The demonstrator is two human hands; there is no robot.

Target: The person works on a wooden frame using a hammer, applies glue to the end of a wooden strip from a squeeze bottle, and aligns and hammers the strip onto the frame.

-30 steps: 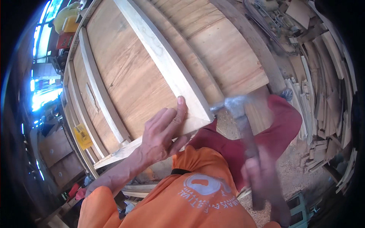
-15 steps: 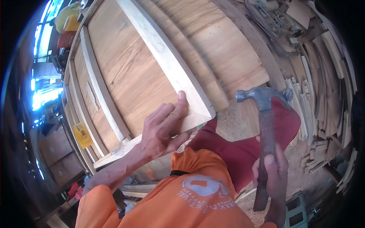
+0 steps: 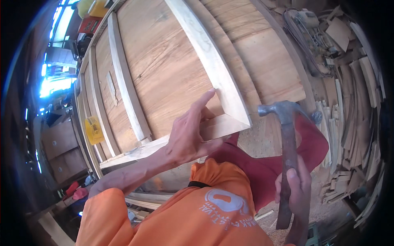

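A large wooden frame (image 3: 209, 59) of pale strips lies over a plywood panel (image 3: 164, 69), its mitred corner pointing toward me. At that corner my left hand (image 3: 184, 137) straddles the near strip (image 3: 225, 126). Its index finger stretches to the inner edge of the long right strip, and the thumb, smeared by motion, extends outside the near strip. My right hand (image 3: 298, 188) grips the dark handle of a claw hammer (image 3: 289, 143). The hammer stands upright to the right of the corner, its metal head at the top and apart from the wood.
Plywood sheets (image 3: 266, 61) extend beyond the frame's right side. Stacked wood offcuts (image 3: 361, 86) and a coiled cable (image 3: 301, 45) lie at the right. A yellow label (image 3: 94, 130) is at the frame's left; my red-clothed leg (image 3: 305, 141) is beneath the hammer.
The view has shifted, so the frame appears further right. My left index finger has straightened and the thumb has spread outward. My right hand still holds the hammer in nearly the same place.
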